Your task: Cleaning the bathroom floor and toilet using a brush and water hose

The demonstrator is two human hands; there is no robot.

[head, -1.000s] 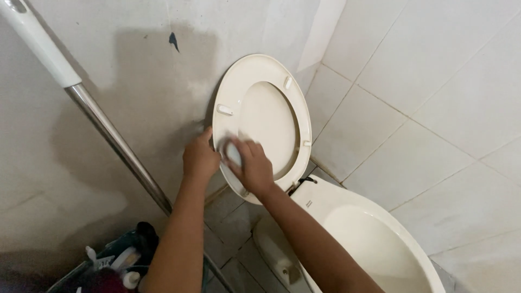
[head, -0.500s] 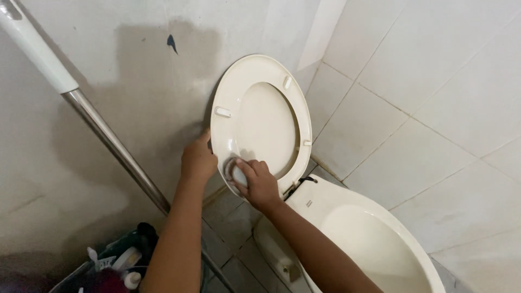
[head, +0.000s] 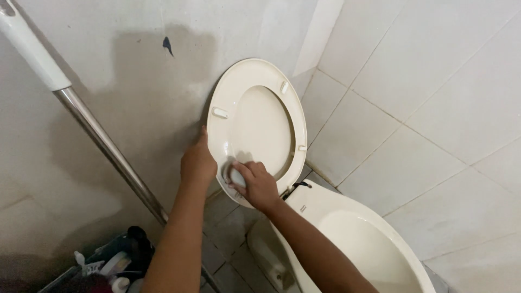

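A cream toilet seat [head: 239,95] stands raised against the stained wall, its underside facing me. My left hand [head: 198,161] grips the seat's left edge near the bottom. My right hand [head: 255,184] presses a small pale scrubbing pad [head: 237,177] against the lower part of the seat ring. Most of the pad is hidden under my fingers. The cream toilet bowl [head: 320,209] sits below and to the right of the seat.
A metal pole with a white handle [head: 81,114] leans diagonally across the left. A caddy with bottles [head: 108,263] stands at the bottom left. White tiled wall [head: 423,108] fills the right side; grey floor tiles lie under my arms.
My right hand with the pad has slid from the seat's left rim down to its bottom part. My left hand keeps its hold. The view has shifted slightly.
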